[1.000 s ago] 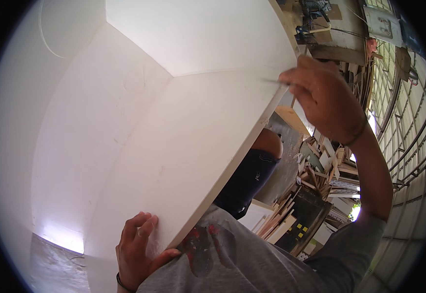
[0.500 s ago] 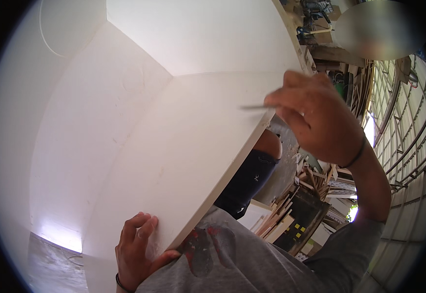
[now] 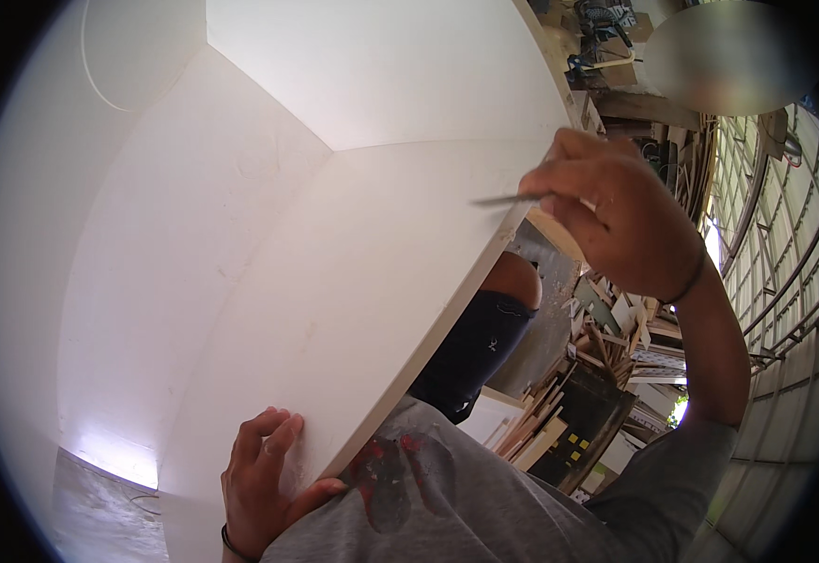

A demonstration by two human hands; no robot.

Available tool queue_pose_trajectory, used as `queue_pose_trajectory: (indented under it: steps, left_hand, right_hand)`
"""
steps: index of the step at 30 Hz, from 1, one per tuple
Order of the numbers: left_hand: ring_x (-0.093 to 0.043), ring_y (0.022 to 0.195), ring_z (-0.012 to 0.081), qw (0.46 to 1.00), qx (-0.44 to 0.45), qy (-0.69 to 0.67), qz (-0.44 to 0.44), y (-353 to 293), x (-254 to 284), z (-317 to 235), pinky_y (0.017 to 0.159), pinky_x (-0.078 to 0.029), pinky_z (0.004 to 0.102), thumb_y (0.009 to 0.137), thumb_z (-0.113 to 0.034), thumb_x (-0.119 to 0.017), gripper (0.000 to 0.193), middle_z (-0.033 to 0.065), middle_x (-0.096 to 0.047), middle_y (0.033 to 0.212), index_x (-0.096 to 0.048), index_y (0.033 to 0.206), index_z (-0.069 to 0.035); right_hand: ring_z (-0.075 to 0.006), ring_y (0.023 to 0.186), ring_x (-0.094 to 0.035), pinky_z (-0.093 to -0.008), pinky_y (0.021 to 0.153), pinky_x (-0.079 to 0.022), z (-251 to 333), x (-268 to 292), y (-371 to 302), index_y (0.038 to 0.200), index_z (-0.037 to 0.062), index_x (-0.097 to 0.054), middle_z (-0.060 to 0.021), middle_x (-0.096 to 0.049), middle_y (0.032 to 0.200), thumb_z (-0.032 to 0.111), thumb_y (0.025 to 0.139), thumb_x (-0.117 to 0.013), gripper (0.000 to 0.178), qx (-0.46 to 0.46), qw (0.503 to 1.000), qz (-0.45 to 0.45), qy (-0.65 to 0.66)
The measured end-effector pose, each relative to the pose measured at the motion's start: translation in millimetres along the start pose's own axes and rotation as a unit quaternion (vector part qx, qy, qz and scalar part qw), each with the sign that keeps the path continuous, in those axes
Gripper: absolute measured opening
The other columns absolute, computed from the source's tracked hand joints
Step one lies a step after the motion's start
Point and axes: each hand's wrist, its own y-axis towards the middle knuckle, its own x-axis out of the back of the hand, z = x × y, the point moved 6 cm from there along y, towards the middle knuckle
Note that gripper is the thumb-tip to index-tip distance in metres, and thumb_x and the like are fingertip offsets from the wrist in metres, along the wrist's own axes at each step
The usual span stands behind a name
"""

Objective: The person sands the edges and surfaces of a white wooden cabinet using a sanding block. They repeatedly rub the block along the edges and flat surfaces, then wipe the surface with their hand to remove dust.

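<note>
A broad white panel (image 3: 334, 310) slopes through the middle, joined to other white panels in a box-like shape. At its lower end my left hand (image 3: 264, 479) rests, fingertips on the face and thumb along the pale front edge. My right hand (image 3: 616, 211), closed in a pinch, is over the right edge of the panel. Between its thumb and fingers is a thin, flat grey blade (image 3: 503, 200), pointing left over the white face. The blade's grip end is hidden in my hand; whether its tip touches the panel I cannot tell.
Beyond the panel's edge, wood offcuts (image 3: 541, 413) lie in piles on the right. A ribbed metal wall (image 3: 789, 263) stands at far right. Tools and cardboard (image 3: 616, 56) sit at the upper right. My leg in dark shorts (image 3: 475, 342) is beneath the panel edge.
My right hand has shifted slightly right with the blade, whose tip has drawn closer to the panel's edge. My left hand stays in place.
</note>
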Motion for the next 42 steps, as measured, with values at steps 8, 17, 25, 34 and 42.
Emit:
queue_pose_trajectory:
  steps: [8, 17, 25, 34, 42]
  left_hand:
    - [-0.055, 0.108, 0.0353, 1.000, 0.014, -0.020, 0.006, 0, 1, -1, 0.088, -0.048, 0.0427, 0.067, -0.054, -0.075, 0.077, 0.0183, -0.054, 0.113, -0.054, 0.121, -0.003]
    - [-0.054, 0.110, 0.0370, 1.000, -0.006, -0.030, 0.000, 0, -1, -2, 0.089, -0.047, 0.0442, 0.066, -0.053, -0.076, 0.078, 0.0179, -0.053, 0.114, -0.054, 0.120, -0.002]
    - [-0.054, 0.109, 0.0371, 0.999, 0.001, -0.033, -0.004, -2, -1, -1, 0.087, -0.048, 0.0440, 0.067, -0.055, -0.075, 0.077, 0.0175, -0.053, 0.113, -0.054, 0.120, -0.002]
    - [-0.054, 0.110, 0.0368, 1.000, -0.005, -0.024, -0.001, 2, 1, -2, 0.088, -0.048, 0.0437, 0.067, -0.054, -0.076, 0.077, 0.0176, -0.053, 0.114, -0.054, 0.121, -0.004]
    - [-0.054, 0.110, 0.0368, 0.999, 0.012, -0.035, 0.002, 1, -1, 0, 0.089, -0.047, 0.0440, 0.065, -0.051, -0.078, 0.076, 0.0179, -0.053, 0.114, -0.054, 0.121, -0.004]
  right_hand:
    - [-0.0236, 0.089, -0.059, -0.0408, 0.081, -0.037, -3, 0, 4, 0.088, 0.0092, -0.069, -0.0054, -0.058, 0.086, 0.006, 0.078, -0.057, 0.016, 0.059, 0.950, -0.117, -0.283]
    - [-0.0228, 0.090, -0.059, -0.0406, 0.082, -0.037, -8, 11, 7, 0.088, 0.0094, -0.069, -0.0065, -0.058, 0.086, 0.007, 0.078, -0.056, 0.017, 0.020, 0.964, -0.114, -0.239]
    - [-0.0249, 0.081, -0.055, -0.0385, 0.083, -0.037, -1, 1, 6, 0.092, 0.0054, -0.066, -0.0071, -0.054, 0.079, 0.005, 0.077, -0.060, 0.016, 0.022, 0.990, -0.024, -0.140]
    - [-0.0234, 0.081, -0.056, -0.0377, 0.077, -0.037, 2, 6, 9, 0.092, 0.0053, -0.066, -0.0067, -0.053, 0.079, 0.006, 0.077, -0.060, 0.016, 0.070, 0.946, -0.108, -0.296]
    - [-0.0221, 0.080, -0.056, -0.0377, 0.076, -0.036, -18, 2, -2, 0.089, 0.0086, -0.067, -0.0062, -0.055, 0.080, 0.006, 0.078, -0.058, 0.014, 0.004, 0.999, -0.038, 0.018]
